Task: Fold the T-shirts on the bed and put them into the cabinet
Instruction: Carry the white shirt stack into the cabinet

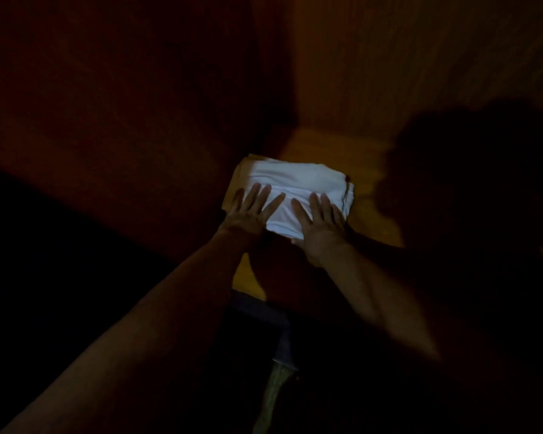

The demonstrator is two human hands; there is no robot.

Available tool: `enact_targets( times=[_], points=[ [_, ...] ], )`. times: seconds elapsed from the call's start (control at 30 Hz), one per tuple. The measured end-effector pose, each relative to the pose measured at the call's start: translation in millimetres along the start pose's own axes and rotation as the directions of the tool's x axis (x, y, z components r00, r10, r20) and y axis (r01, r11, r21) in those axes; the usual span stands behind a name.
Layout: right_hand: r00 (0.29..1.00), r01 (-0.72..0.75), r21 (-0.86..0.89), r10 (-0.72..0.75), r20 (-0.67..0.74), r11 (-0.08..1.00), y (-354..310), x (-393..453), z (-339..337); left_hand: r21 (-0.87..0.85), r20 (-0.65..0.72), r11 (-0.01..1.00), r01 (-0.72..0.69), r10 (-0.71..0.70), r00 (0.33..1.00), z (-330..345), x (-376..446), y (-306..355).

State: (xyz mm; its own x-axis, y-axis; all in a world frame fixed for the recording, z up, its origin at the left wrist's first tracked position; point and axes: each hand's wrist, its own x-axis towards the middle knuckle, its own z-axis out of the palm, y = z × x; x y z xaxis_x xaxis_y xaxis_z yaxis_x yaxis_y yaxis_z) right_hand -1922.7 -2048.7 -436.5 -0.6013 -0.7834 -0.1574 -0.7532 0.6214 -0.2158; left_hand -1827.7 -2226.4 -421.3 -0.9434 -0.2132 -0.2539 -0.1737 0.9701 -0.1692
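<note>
Both hands, left (pixel 248 211) and right (pixel 322 219), lie flat, grip released, on the folded white T-shirt (pixel 298 180). Push it evenly along the cabinet shelf (pixel 367 195). Keep the folds square.

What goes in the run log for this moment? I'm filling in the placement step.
stage: placing | white folded T-shirt: on cabinet shelf | left hand: flat on shirt | right hand: flat on shirt | lighting: dim

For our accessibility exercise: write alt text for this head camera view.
Two bare hands, left hand and right hand, press flat with spread fingers on a folded white cotton T-shirt lying on an orange-brown wooden cabinet shelf. The scene is very dark, with shadow at right.
</note>
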Motion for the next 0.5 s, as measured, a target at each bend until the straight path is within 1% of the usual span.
enact_targets(
  times=[0.07, 0.1, 0.17, 0.23, 0.27, 0.3, 0.33, 0.37, 0.4, 0.43, 0.5],
  points=[
    [1.0, 0.004, 0.001, -0.004, 0.018, 1.0, 0, 0, -5, 0.019, 0.053, 1.0, -0.008, 0.007, 0.999, -12, 3, 0],
    [0.999, 0.01, -0.011, -0.009, 0.048, 1.0, 1, 1, -10, 0.025, 0.065, 1.0, -0.013, 0.011, 0.998, -16, 6, 1],
    [0.994, 0.017, -0.036, -0.012, 0.113, 0.999, 1, 0, -19, 0.003, 0.125, 1.0, -0.014, 0.014, 0.992, -26, 2, 2],
    [0.989, 0.011, -0.013, -0.009, 0.146, 1.0, 1, -2, -32, -0.047, 0.152, 0.999, -0.001, 0.009, 0.988, -41, -4, 2],
    [0.992, 0.009, 0.003, -0.009, 0.123, 1.0, -1, -6, -37, -0.084, 0.145, 0.996, 0.013, -0.001, 0.989, -47, -10, 4],
    [0.998, 0.032, -0.007, -0.032, 0.057, 0.999, -4, -12, -46, -0.105, 0.135, 0.994, 0.033, -0.019, 0.991, -58, -21, 6],
    [0.997, 0.07, -0.041, -0.071, -0.022, 0.997, -7, -19, -52, -0.115, 0.145, 0.992, 0.048, -0.031, 0.989, -65, -32, 8],
    [0.992, 0.109, -0.075, -0.113, -0.055, 0.991, -12, -27, -62, -0.137, 0.155, 0.988, 0.065, -0.043, 0.987, -74, -45, 8],
    [0.986, 0.144, -0.109, -0.152, -0.068, 0.984, -15, -35, -69, -0.174, 0.175, 0.981, 0.087, -0.056, 0.983, -83, -57, 9],
    [0.984, 0.151, -0.123, -0.161, -0.077, 0.981, -19, -44, -79, -0.19, 0.192, 0.976, 0.108, -0.071, 0.979, -93, -67, 9],
    [0.987, 0.134, -0.125, -0.143, -0.069, 0.983, -31, -66, -111, -0.215, 0.188, 0.968, 0.132, -0.091, 0.978, -120, -92, 7]
  ],
)
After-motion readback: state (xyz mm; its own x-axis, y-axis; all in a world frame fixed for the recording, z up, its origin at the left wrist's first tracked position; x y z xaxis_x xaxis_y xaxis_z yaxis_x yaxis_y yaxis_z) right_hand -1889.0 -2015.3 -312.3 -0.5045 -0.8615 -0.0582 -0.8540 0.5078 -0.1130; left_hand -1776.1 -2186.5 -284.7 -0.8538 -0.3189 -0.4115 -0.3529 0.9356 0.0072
